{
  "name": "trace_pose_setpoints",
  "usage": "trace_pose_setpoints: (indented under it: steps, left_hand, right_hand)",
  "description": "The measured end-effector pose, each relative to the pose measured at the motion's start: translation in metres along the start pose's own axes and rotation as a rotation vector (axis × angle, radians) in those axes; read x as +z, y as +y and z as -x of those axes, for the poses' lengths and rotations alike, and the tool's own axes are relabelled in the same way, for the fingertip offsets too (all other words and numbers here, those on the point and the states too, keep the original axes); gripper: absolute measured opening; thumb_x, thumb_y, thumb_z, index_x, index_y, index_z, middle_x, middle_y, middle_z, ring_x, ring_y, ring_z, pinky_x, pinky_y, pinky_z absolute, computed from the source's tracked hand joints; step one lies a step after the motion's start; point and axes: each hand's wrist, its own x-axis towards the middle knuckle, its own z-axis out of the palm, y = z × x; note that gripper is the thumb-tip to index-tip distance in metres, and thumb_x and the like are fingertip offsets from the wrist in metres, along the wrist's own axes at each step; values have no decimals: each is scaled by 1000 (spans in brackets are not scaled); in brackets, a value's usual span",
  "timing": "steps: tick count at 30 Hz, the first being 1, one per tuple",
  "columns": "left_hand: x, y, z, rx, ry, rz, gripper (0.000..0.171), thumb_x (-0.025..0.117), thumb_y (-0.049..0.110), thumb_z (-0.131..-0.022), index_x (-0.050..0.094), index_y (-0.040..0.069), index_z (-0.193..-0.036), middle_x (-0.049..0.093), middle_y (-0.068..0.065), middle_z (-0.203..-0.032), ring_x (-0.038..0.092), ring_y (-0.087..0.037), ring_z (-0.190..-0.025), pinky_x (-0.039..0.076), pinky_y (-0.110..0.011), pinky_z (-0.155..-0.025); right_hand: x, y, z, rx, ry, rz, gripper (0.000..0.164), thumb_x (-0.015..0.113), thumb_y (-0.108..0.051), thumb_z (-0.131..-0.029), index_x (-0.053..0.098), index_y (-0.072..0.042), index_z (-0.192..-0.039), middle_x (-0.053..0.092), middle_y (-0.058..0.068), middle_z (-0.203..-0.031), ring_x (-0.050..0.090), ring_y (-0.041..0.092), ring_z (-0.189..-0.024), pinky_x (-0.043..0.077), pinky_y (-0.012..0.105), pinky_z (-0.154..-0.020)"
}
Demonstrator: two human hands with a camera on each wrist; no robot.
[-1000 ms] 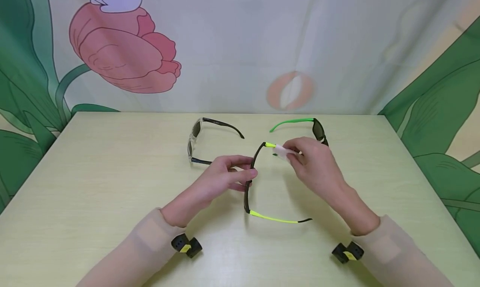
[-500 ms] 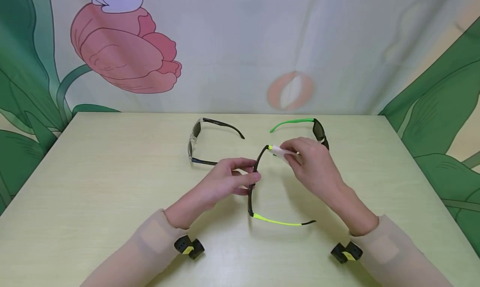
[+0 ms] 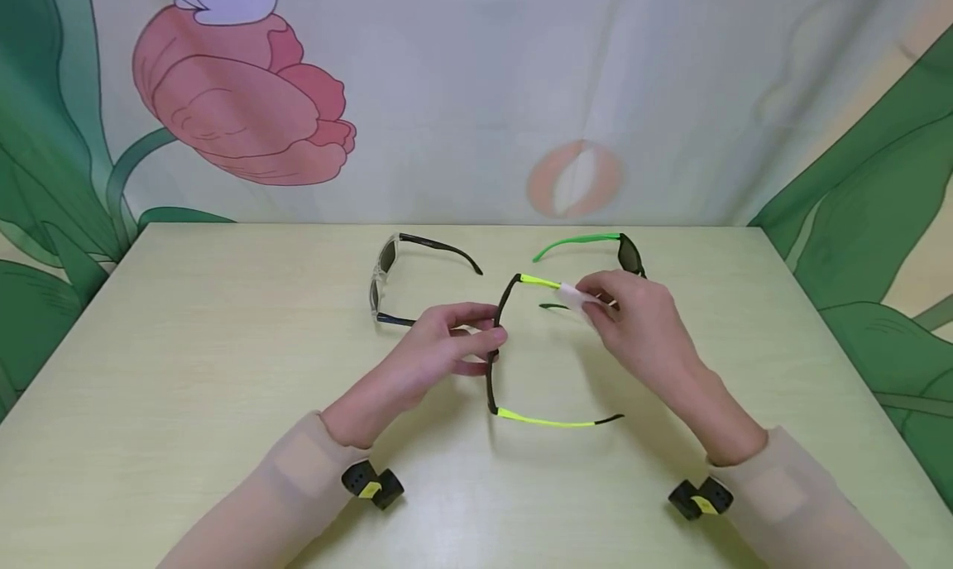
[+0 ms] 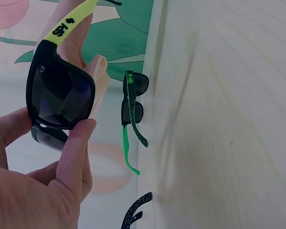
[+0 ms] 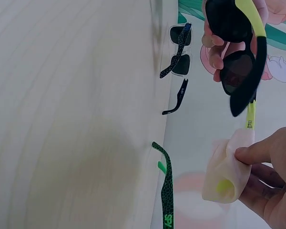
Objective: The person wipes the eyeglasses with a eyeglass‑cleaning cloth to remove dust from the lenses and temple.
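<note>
Above the table, black sunglasses with yellow temples (image 4: 62,95) are held with both temples unfolded. My left hand (image 3: 447,341) pinches their front frame near the bridge, thumb on one side and fingers on the other. With thumb and fingers, my right hand (image 3: 640,321) pinches a whitish cloth (image 5: 226,167) folded around the far temple. The cloth hides the end of that temple, though a yellow patch shows at it in the right wrist view. The near temple (image 3: 547,421) extends freely to the right.
On the table (image 3: 186,346) behind my left hand lie clear-framed sunglasses (image 3: 386,259) with dark temples. Green-and-black sunglasses (image 3: 629,255) lie behind my right hand, which partly hides them. A printed curtain (image 3: 447,98) hangs along the table's back edge.
The cloth first moved along the far temple toward the hinge, then back out toward the tip, baring more yellow. The held sunglasses shifted slightly right, then back left and away.
</note>
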Motion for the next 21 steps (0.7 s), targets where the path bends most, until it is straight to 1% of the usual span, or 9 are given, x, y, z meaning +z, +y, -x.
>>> trace_pose_setpoints:
  steps: [4,6,13,16,18,21]
  left_hand:
    - [-2,1,0,12,12,16,51,68,8,-98,52,-7,-143,56,-14,-116,68,-23,-94,60,-44,-88]
    - [-3,2,0,19,14,22,51,68,9,-98,51,-8,-144,55,-14,-115,68,-21,-92,60,-45,-89]
    - [-8,7,-1,7,35,39,52,68,12,-99,51,-6,-145,56,-15,-118,68,-33,-100,60,-42,-89]
    - [-11,9,-2,11,41,42,54,68,13,-99,50,-6,-145,56,-16,-120,67,-37,-103,59,-42,-90]
    - [-13,10,-2,11,46,46,55,68,15,-99,49,-7,-146,57,-16,-121,67,-36,-103,59,-42,-90]
    - [-16,12,-4,3,56,55,55,67,15,-99,48,-7,-146,58,-18,-129,68,-33,-102,59,-42,-91]
  right_hand:
    - [-1,4,1,26,2,-2,18,76,4,-90,74,-2,-106,73,10,-97,68,23,-80,56,39,-67]
    - [-1,7,2,32,9,-1,18,76,4,-90,74,-2,-106,73,10,-97,68,23,-81,56,39,-67]
    - [-3,14,3,42,27,-6,16,74,5,-90,73,-1,-105,73,11,-94,68,23,-78,57,38,-66]
    - [-5,17,3,60,32,-2,14,72,4,-90,73,-1,-104,72,10,-90,66,22,-73,54,37,-64]
    - [-7,20,4,72,35,2,14,72,4,-91,73,-1,-104,72,10,-88,63,22,-71,52,36,-63]
    - [-9,23,5,88,35,3,14,72,4,-90,73,0,-104,71,10,-87,61,22,-70,50,36,-62]
